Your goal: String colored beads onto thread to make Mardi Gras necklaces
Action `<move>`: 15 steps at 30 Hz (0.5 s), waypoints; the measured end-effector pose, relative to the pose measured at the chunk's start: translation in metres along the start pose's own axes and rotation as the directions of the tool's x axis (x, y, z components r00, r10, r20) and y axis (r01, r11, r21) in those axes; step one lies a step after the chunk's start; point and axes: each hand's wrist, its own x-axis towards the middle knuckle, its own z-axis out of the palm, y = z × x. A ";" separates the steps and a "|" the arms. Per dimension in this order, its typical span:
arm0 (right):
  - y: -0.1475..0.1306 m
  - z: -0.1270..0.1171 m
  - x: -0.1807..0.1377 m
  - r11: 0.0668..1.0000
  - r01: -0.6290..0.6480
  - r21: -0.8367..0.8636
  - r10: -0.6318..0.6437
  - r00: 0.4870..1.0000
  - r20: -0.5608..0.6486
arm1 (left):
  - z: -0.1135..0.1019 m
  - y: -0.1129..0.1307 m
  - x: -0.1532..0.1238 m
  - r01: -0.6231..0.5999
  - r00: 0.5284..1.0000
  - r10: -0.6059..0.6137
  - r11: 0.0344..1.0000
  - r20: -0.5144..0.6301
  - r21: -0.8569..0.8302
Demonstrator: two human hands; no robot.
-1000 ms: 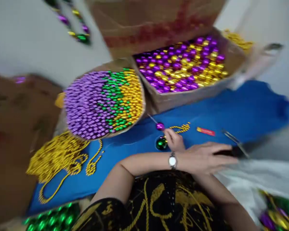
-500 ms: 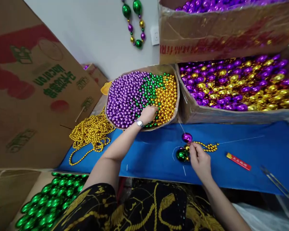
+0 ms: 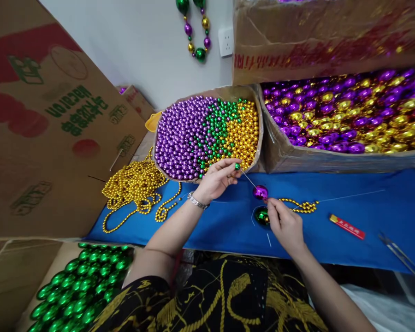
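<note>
A small green bead (image 3: 237, 166) is pinched between the thumb and finger of my left hand (image 3: 218, 180), in front of the box of small beads. It touches or nearly touches the tip of a thin straight string (image 3: 248, 178); whether it is threaded I cannot tell. That string runs down into a large shiny purple bead (image 3: 260, 192). Just below the purple bead, my right hand (image 3: 286, 225) is closed on the strand. A large green bead (image 3: 262, 215) lies on the blue cloth beside my right fingers, partly hidden by them.
The carton of small purple, green and gold beads (image 3: 259, 152) stands behind my left hand. Right of it is a box of large purple and gold beads (image 3: 328, 159). Gold bead chains (image 3: 133, 184) lie left; a red packet (image 3: 347, 226) and metal snips (image 3: 401, 256) lie right.
My left hand has come out of the bead carton, moving right and toward me, with a green bead in its fingertips. My right hand still holds the strand. The view has shifted slightly.
</note>
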 end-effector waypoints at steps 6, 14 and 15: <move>0.000 0.001 -0.002 0.999 0.027 -0.036 -0.027 1.000 0.010 | -0.003 -0.001 -0.005 -0.030 1.000 0.030 0.998 0.006 0.063; -0.001 0.000 -0.001 0.999 0.044 -0.017 -0.044 0.999 0.006 | -0.008 0.000 -0.005 0.001 1.000 -0.002 0.999 0.024 0.044; 0.000 -0.001 -0.002 1.000 0.024 -0.013 -0.024 1.000 0.006 | -0.009 0.001 -0.006 0.002 1.000 -0.003 0.999 0.029 0.037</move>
